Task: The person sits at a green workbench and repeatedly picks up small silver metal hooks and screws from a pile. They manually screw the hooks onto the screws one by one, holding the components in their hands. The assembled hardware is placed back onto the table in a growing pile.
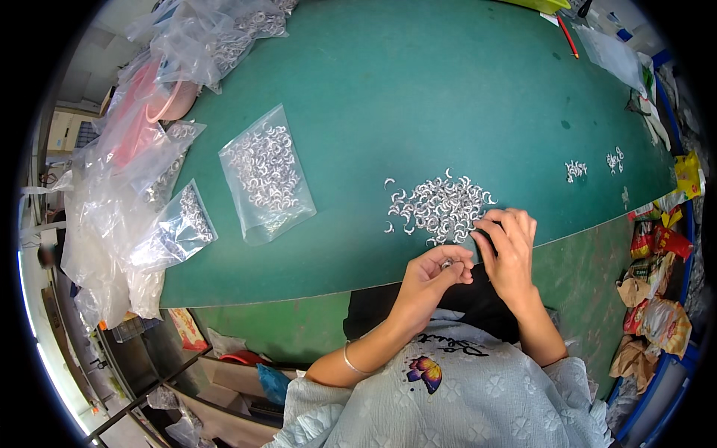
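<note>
A loose pile of small silvery crescent-shaped metal pieces [441, 209] lies near the front edge of the green table. Curled in front of the pile, my left hand [429, 280] has a few small silvery metal pieces [447, 263] between thumb and fingers. At the pile's right edge, my right hand [509, 250] has its fingers bent, thumb and forefinger close together beside the pieces. Whatever those fingertips pinch is too small to make out. Left of the pile rests a clear plastic bag [261, 226] full of similar crescents.
Two small clusters of silvery pieces [575, 171] sit to the right. Clear bags [104, 216] and a pink basket [179, 103] crowd the left side. A red pencil [568, 39] lies at far right. Snack packets [661, 325] are heaped beyond the table's right end.
</note>
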Tool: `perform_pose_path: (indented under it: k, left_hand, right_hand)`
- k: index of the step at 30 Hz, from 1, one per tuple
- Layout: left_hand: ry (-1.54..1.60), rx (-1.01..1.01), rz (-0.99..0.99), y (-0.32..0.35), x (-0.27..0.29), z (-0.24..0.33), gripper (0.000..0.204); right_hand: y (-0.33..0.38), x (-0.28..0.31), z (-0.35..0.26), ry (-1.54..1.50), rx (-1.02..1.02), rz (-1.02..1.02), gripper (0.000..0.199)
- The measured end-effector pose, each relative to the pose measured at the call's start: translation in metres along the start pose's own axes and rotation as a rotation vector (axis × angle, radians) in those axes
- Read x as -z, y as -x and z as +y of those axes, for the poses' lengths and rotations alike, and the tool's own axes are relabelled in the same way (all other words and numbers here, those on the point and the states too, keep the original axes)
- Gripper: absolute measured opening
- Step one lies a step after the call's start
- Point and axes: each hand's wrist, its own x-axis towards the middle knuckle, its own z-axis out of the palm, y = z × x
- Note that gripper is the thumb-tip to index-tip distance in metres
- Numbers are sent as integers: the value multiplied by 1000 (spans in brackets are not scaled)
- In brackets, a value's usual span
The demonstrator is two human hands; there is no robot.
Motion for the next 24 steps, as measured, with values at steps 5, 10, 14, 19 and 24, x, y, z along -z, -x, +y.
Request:
perform_pose_path:
  k: [5,10,14,19,24]
  left_hand:
    - [7,16,-22,0,2,-1,16]
    - [33,49,-23,1,0,1,16]
    - [8,77,-9,2,0,1,15]
    - [17,106,-17,3,0,2,15]
    - [6,80,-9,2,-1,3,15]
  right_hand:
    - [-3,2,-1,-19,-5,-21,22]
    - [-2,4,0,-20,-13,-30,22]
    - [-1,2,3,-63,-29,5,19]
    - [-1,4,5,-136,-85,97,15]
    - [0,13,-1,-108,-115,93,15]
